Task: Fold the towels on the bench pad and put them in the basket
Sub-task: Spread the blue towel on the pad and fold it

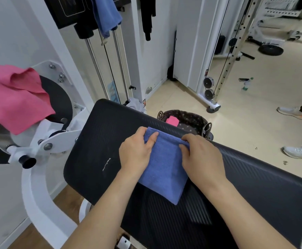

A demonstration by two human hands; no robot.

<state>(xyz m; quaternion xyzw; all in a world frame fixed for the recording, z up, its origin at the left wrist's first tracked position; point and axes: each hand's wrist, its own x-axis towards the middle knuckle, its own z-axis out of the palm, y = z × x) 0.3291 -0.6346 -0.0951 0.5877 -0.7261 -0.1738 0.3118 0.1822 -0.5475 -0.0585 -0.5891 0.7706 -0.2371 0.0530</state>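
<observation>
The folded blue terry towel (162,169) lies on the black ribbed bench pad (96,141), near its far edge. The dark wicker basket (193,121) sits just behind, probably so the finished fold can go straight in. The left hand (137,150) grips the far left corner, thumb on top. The right hand (201,155) pinches the far right corner with curled fingers. Both forearms reach forward low over the pad.
</observation>
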